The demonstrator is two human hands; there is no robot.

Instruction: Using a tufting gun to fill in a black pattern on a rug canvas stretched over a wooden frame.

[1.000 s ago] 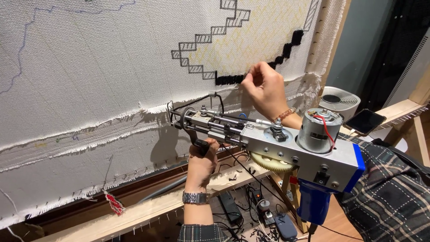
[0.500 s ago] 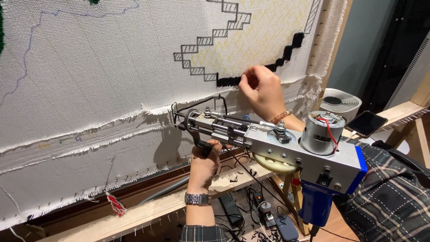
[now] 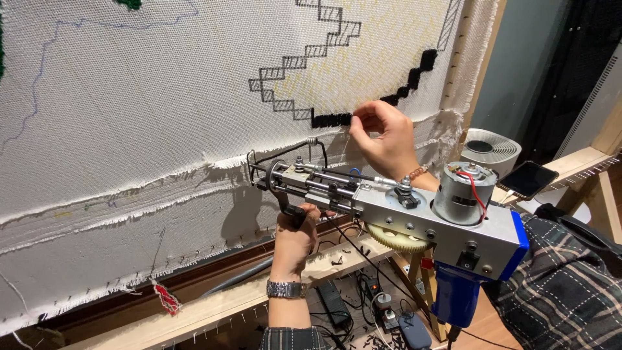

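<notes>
The left hand (image 3: pixel 297 234), wrist bent upward, is clamped around the front grip of the tufting gun (image 3: pixel 395 217) at centre frame. At one o'clock, the right hand (image 3: pixel 382 139) pinches fingertips together on the black yarn (image 3: pixel 332 120) on the cloth (image 3: pixel 162 97).

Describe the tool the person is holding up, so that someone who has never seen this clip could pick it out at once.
Start at the white cloth stretched on the wooden frame. In front of its lower edge, the left hand grips the front handle of a tufting gun. Its grey metal body, round motor, yellow gear and blue grip set it apart.
</notes>
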